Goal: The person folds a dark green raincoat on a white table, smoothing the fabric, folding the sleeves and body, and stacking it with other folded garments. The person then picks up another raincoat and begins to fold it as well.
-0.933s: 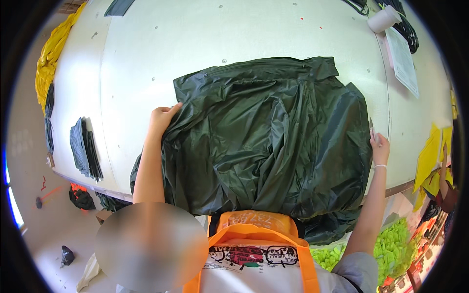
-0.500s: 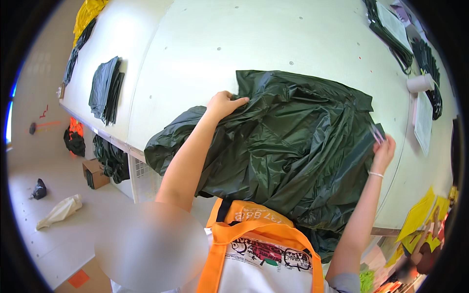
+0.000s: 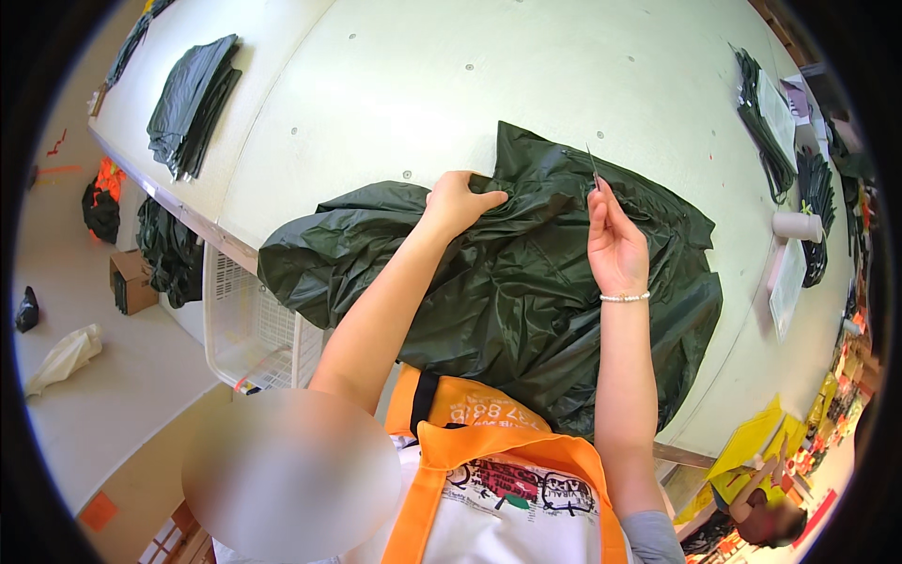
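Observation:
A glossy dark green raincoat (image 3: 526, 273) lies crumpled across the near side of the white table, its straight-edged flap pointing away from me. My left hand (image 3: 458, 205) is closed on a fold of it near the far left edge, thumb pointing right. Above the right half of the cloth, my right hand (image 3: 615, 240) holds thin pointed thread snips (image 3: 594, 169) between thumb and fingers, tips up and away. The snips' handles are mostly hidden in the palm.
Folded dark green pieces (image 3: 193, 103) are stacked at the table's far left. More dark bundles (image 3: 763, 122), a white cup-like cylinder (image 3: 797, 226) and a white sheet (image 3: 787, 287) line the right side. Below the left edge stands a white plastic basket (image 3: 249, 320). Another person (image 3: 766, 512) is at lower right.
My right hand has moved left with the snips, from the raincoat's right edge to over its upper middle. My left hand still holds the fold. The view has shifted.

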Demonstrator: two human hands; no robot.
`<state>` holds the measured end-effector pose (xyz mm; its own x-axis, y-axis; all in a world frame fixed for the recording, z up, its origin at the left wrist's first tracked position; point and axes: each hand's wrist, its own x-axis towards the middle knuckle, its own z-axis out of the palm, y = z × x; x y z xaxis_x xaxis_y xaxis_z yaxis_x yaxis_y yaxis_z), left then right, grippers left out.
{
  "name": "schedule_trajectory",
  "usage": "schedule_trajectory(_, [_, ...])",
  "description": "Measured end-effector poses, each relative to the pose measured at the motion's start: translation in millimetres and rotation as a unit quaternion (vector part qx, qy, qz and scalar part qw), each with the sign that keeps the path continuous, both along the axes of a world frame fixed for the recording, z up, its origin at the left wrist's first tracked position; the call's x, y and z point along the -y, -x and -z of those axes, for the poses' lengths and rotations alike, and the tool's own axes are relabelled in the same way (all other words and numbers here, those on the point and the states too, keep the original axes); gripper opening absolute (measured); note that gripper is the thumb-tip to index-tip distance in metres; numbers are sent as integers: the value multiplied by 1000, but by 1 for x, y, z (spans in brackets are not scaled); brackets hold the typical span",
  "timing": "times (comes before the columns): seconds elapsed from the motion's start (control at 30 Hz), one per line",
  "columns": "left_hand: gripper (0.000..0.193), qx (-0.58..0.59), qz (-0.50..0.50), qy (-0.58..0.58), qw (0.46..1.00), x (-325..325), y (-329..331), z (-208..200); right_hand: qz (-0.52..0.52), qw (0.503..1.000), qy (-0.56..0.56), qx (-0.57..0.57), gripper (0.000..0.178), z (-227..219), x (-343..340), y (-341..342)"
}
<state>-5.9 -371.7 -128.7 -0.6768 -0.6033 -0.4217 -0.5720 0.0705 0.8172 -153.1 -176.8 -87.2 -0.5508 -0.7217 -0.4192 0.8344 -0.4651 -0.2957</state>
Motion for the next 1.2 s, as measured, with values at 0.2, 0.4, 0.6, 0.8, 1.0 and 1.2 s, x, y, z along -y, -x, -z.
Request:
schedule_trajectory(0.2, [24,-163,-127,-275,939,-4,-1,-37,-71,976,-130,-160,32,-3,37,-25])
schedule_trajectory(0.4, [23,-214,-114,-352,904,0,-2,-70,-112,669,-309,-666,24,-32,60,-24])
schedule_trajectory(0.6, [24,-273,-117,-414,860,-1,-4,-82,-76,588,-339,-731,9,-56,64,-22])
schedule_trajectory(0.8, [24,-264,-110,-344,894,-9,-5,-102,-62,543,-291,-785,31,-67,58,-20])
schedule_trajectory(1.0, [22,-264,-82,-245,929,-16,-2,-110,-54,518,-345,-781,23,-80,55,-32])
schedule_trajectory(1.2, [20,-261,-74,-198,942,-19,-1,-111,-23,401,-343,-849,21,-85,60,-30])
